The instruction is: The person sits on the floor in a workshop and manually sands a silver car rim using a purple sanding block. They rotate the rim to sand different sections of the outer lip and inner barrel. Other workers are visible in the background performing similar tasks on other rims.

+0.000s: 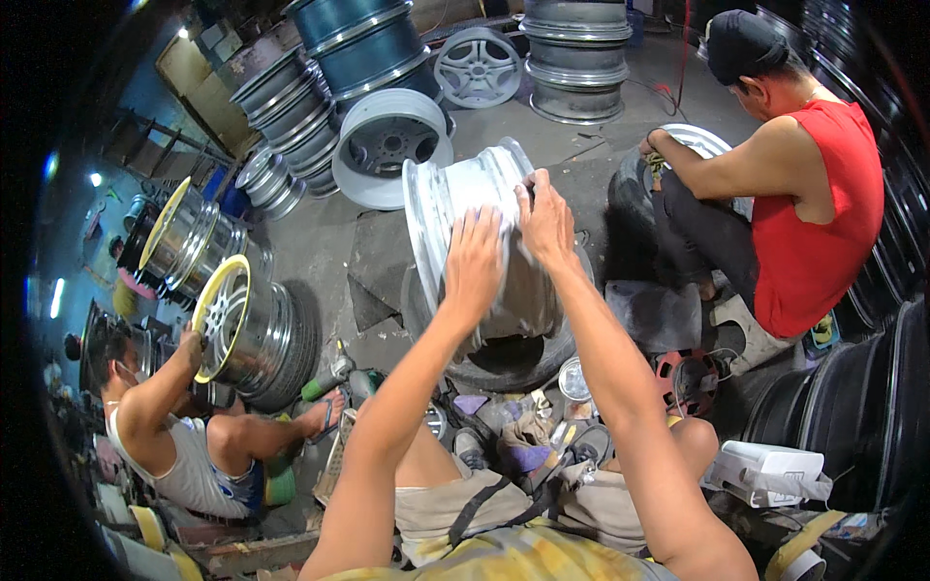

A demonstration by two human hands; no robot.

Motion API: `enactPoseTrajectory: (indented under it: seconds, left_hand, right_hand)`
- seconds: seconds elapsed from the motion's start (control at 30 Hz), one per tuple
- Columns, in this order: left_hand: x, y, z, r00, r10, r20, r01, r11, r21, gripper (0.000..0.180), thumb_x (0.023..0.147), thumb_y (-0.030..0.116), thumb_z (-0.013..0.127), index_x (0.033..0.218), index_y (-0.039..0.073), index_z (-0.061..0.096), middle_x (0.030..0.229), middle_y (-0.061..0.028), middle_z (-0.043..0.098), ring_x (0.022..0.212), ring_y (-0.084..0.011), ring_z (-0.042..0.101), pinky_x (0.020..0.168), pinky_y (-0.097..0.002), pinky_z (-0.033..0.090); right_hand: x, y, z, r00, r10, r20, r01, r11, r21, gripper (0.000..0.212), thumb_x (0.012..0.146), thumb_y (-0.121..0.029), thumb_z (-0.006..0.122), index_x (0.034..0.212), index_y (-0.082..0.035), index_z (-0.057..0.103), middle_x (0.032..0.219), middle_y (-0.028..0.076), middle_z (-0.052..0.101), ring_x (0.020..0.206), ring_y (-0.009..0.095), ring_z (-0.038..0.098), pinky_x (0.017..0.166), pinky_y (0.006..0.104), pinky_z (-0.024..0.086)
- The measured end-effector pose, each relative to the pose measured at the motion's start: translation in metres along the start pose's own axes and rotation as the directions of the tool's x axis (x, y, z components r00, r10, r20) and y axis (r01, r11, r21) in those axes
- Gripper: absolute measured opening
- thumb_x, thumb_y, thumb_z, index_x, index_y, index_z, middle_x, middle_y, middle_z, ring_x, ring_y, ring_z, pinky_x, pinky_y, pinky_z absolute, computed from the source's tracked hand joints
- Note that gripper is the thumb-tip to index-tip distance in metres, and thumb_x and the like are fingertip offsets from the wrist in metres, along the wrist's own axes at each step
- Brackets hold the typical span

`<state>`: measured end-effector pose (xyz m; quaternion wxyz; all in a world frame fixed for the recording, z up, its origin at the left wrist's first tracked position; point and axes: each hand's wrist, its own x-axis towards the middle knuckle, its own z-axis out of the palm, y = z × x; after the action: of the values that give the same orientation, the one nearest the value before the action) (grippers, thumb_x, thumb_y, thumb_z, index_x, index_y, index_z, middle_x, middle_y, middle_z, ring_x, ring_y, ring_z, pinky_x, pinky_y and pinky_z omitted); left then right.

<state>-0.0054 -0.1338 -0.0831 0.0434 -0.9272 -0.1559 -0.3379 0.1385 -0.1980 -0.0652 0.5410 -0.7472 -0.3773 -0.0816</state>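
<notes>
A grey-white wheel rim [455,189] stands on its edge before me, on top of a dark tyre [509,373] lying on the floor. Its barrel is streaked with pale, powdery patches. My left hand [475,257] lies flat on the barrel, its fingers stretched away from me. At the rim's right edge, my right hand [546,221] curls its fingers over the lip, with the thumb on the near side. Whether anything thin lies under either palm is hidden.
At right a person in a red top [819,213] bends over another wheel [688,145]. On the left a seated person [184,436] handles a yellow-lipped rim [223,320]. Stacked rims [576,58] stand behind. A green power tool [329,373], a white tub [573,380] and scraps lie near my feet.
</notes>
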Motion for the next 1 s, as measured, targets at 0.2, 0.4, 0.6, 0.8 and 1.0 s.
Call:
enactPoseTrajectory:
  seconds: [0.2, 0.4, 0.6, 0.8, 1.0]
  left_hand:
    - [0.103, -0.060, 0.031, 0.963, -0.208, 0.173, 0.223, 0.972, -0.068, 0.038, 0.097, 0.016, 0.050, 0.128, -0.003, 0.060, 0.138, -0.0194, 0.057, 0.134, -0.0439, 0.045, 0.113, -0.0561, 0.031]
    - [0.022, 0.004, 0.012, 0.999, -0.045, 0.001, 0.044, 0.994, -0.100, 0.041, 0.101, 0.021, 0.046, 0.132, -0.002, 0.059, 0.140, -0.0184, 0.056, 0.134, -0.0449, 0.046, 0.112, -0.0574, 0.032]
    - [0.109, -0.051, 0.029, 0.925, -0.256, 0.281, 0.297, 0.948, -0.115, 0.038, 0.100, 0.021, 0.047, 0.127, -0.001, 0.061, 0.134, -0.0189, 0.060, 0.130, -0.0428, 0.049, 0.109, -0.0582, 0.035]
    - [0.067, -0.028, 0.026, 0.992, -0.078, 0.097, 0.095, 0.977, -0.191, 0.035, 0.099, 0.020, 0.049, 0.124, -0.001, 0.062, 0.132, -0.0234, 0.059, 0.132, -0.0421, 0.047, 0.112, -0.0580, 0.032]
    - [-0.046, 0.017, -0.065, 0.939, -0.131, 0.318, 0.276, 0.837, -0.472, 0.031, 0.103, 0.020, 0.049, 0.107, -0.005, 0.067, 0.105, -0.0204, 0.069, 0.107, -0.0321, 0.065, 0.102, -0.0493, 0.046]
  right_hand:
    - [0.010, -0.011, 0.005, 0.999, 0.018, 0.042, -0.020, 0.999, 0.042, 0.020, 0.100, -0.024, 0.054, 0.107, -0.006, 0.050, 0.093, 0.024, 0.067, 0.090, 0.048, 0.063, 0.076, 0.0556, 0.048]
    - [-0.001, 0.000, -0.009, 0.997, 0.064, 0.033, -0.065, 0.997, 0.050, 0.019, 0.100, -0.024, 0.054, 0.107, -0.006, 0.051, 0.097, 0.023, 0.068, 0.092, 0.046, 0.064, 0.077, 0.0534, 0.049]
    - [0.002, -0.008, -0.003, 0.994, 0.075, 0.076, -0.077, 0.997, 0.029, 0.018, 0.100, -0.023, 0.053, 0.106, -0.006, 0.051, 0.096, 0.022, 0.068, 0.092, 0.046, 0.064, 0.077, 0.0533, 0.049]
    - [0.011, 0.009, 0.003, 0.999, 0.049, 0.004, -0.049, 0.996, 0.081, 0.018, 0.101, -0.023, 0.052, 0.107, -0.006, 0.053, 0.093, 0.023, 0.068, 0.090, 0.047, 0.064, 0.077, 0.0529, 0.049]
    - [0.001, 0.003, -0.006, 0.984, 0.033, -0.173, -0.004, 0.986, 0.168, 0.019, 0.099, -0.019, 0.052, 0.110, -0.003, 0.057, 0.094, 0.016, 0.067, 0.085, 0.034, 0.065, 0.081, 0.0449, 0.050]
